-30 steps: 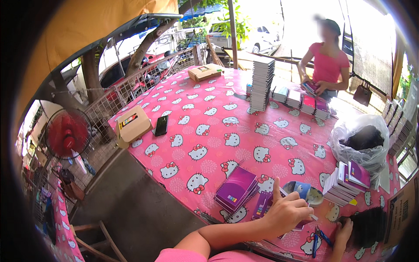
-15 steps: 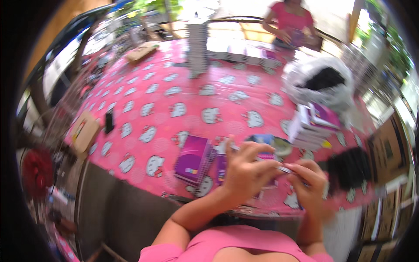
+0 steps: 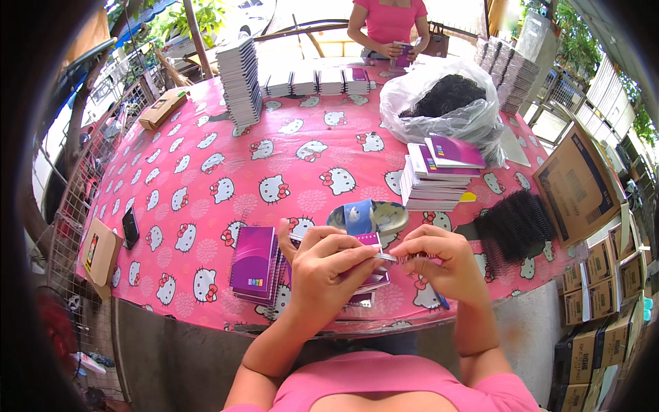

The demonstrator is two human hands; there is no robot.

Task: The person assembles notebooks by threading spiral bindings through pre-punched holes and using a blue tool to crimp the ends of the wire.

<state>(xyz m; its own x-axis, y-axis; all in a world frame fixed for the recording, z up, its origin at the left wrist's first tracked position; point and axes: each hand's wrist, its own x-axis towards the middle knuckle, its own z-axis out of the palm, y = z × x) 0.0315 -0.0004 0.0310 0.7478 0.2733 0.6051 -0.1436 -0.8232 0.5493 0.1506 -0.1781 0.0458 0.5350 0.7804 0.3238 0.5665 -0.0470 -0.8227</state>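
My left hand (image 3: 329, 264) is closed on a small purple-covered notebook (image 3: 368, 239), whose white page edge sticks out past my fingers. My right hand (image 3: 446, 261) pinches a dark binding coil (image 3: 414, 257) against that edge. Most of the held notebook is hidden behind my left hand. Just left of my hands lies a short stack of spiral-bound purple notebooks (image 3: 254, 264). More purple booklets lie partly covered beneath my hands. A thin blue stick-like thing (image 3: 440, 298) shows below my right hand. Beyond my hands rests a blue slide sandal (image 3: 359, 217).
Loose booklets (image 3: 439, 182) are stacked right of the sandal. Black coils lie in a pile (image 3: 518, 225) and fill a clear plastic bag (image 3: 439, 134). Tall notebook stacks (image 3: 239, 82) stand far left. A phone (image 3: 130, 228) lies left. Across the table, a person (image 3: 390, 27) holds a purple notebook.
The view has swung, so the table and its things sit further left and lower in the picture. My hands stay together at the notebook's edge; the coil shows more clearly now.
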